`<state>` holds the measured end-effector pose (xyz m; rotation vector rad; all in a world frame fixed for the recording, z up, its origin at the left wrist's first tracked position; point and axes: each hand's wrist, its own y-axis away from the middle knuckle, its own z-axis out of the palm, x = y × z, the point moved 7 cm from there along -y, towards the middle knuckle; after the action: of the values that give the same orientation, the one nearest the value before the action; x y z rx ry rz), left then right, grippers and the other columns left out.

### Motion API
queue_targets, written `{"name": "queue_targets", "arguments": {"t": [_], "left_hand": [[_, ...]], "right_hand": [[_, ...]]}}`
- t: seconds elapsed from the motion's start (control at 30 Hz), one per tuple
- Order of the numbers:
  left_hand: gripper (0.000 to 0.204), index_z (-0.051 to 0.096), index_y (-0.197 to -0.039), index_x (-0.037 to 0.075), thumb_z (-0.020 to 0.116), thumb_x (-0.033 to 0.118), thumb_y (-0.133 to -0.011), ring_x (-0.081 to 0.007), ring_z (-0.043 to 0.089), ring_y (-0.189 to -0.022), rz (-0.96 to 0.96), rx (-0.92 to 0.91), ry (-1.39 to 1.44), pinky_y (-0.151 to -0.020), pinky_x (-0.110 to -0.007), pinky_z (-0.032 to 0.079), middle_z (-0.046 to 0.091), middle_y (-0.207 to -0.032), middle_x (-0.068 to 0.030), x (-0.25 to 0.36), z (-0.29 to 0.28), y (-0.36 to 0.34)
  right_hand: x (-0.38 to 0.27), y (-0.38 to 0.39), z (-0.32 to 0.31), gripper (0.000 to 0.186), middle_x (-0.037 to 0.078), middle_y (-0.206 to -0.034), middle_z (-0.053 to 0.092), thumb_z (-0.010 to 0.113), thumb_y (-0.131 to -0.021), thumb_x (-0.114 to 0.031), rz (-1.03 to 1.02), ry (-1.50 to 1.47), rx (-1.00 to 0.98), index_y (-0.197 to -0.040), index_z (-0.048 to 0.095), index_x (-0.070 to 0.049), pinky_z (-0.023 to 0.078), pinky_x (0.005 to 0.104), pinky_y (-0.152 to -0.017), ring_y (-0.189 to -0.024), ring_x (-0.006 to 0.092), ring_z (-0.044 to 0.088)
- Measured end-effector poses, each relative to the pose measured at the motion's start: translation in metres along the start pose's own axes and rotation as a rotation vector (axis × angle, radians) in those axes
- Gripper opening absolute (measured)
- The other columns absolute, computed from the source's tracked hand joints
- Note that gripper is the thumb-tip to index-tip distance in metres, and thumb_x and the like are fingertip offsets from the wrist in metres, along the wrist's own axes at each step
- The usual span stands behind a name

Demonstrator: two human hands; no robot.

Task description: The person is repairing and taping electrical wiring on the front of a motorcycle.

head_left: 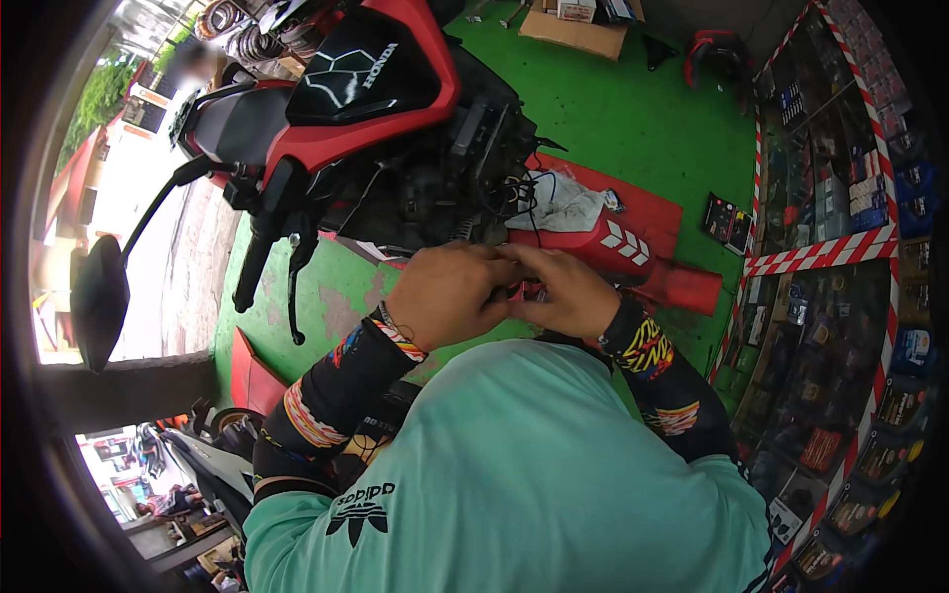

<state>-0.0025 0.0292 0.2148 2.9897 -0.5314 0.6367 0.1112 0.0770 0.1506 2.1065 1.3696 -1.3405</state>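
Note:
My left hand (447, 295) and my right hand (568, 295) meet in front of my chest, fingers bent inward and touching. Both are closed, and what they hold between the fingertips is too small and hidden to name. Just beyond them stands a red and black motorcycle (381, 74), with its dark inner parts exposed on the side nearest my hands. Loose black wires (521, 195) hang out there, beside a greyish cloth (561, 205) lying on a red stand (625, 240) with white chevrons. Patterned black sleeves cover both my forearms.
A handlebar lever (295, 296) and a round mirror (101, 301) jut out at the left. Glass display cases (820, 188) edged with red and white tape line the right. A cardboard box (573, 35) sits on the green floor (633, 109) at the back.

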Motion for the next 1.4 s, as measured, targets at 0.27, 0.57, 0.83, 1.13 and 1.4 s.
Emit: {"name": "queue_targets", "arguments": {"t": [0.27, 0.57, 0.83, 1.13, 1.4], "left_hand": [[0.027, 0.074, -0.104, 0.007, 0.069, 0.018, -0.08, -0.0329, 0.067, -0.099, -0.106, -0.125, -0.046, -0.083, -0.044, 0.056, 0.069, -0.101, -0.0108, -0.015, 0.005, -0.015], [0.021, 0.071, -0.1, 0.006, 0.068, 0.019, -0.083, -0.0339, 0.064, -0.099, -0.076, -0.122, 0.0, -0.081, -0.046, 0.055, 0.065, -0.097, -0.0119, -0.018, 0.006, 0.003], [0.028, 0.072, -0.076, 0.007, 0.087, 0.03, -0.079, -0.0295, 0.063, -0.079, 0.14, 0.062, 0.276, -0.071, -0.041, 0.052, 0.063, -0.075, -0.0062, 0.01, -0.038, 0.039], [0.027, 0.063, -0.07, 0.006, 0.08, 0.017, -0.088, -0.0268, 0.063, -0.08, 0.463, -0.073, 0.599, -0.07, -0.041, 0.054, 0.063, -0.076, -0.0054, 0.061, -0.06, 0.092], [0.017, 0.072, -0.08, 0.0, 0.075, 0.013, -0.091, -0.0292, 0.067, -0.079, 0.231, -0.094, 0.682, -0.074, -0.042, 0.052, 0.07, -0.082, -0.0125, -0.001, -0.079, 0.106]], "right_hand": [[0.026, -0.018, -0.009, 0.025, 0.014, -0.083, 0.075, 0.075, -0.09, -0.023, 0.143, -0.257, -0.093, -0.106, 0.071, -0.004, 0.057, 0.0438, -0.071, -0.08, 0.0348, 0.074], [0.002, -0.023, 0.0, 0.018, 0.017, -0.073, 0.068, 0.07, -0.093, -0.022, -0.012, -0.003, -0.269, -0.089, 0.068, -0.004, 0.053, 0.0514, -0.066, -0.072, 0.0393, 0.068], [-0.074, -0.013, 0.004, 0.012, 0.016, -0.073, 0.064, 0.068, -0.092, -0.015, -0.293, -0.01, -0.322, -0.087, 0.062, -0.006, 0.053, 0.0494, -0.07, -0.075, 0.0381, 0.066], [-0.156, 0.023, 0.011, 0.016, 0.009, -0.083, 0.061, 0.064, -0.088, -0.013, -0.381, 0.014, -0.746, -0.103, 0.064, -0.007, 0.05, 0.0408, -0.083, -0.086, 0.0294, 0.063], [-0.003, 0.105, -0.162, 0.016, 0.009, -0.101, 0.076, 0.059, -0.103, -0.009, 0.593, 0.099, -0.28, -0.113, 0.069, -0.002, 0.057, 0.0321, -0.088, -0.098, 0.0177, 0.073]]}}
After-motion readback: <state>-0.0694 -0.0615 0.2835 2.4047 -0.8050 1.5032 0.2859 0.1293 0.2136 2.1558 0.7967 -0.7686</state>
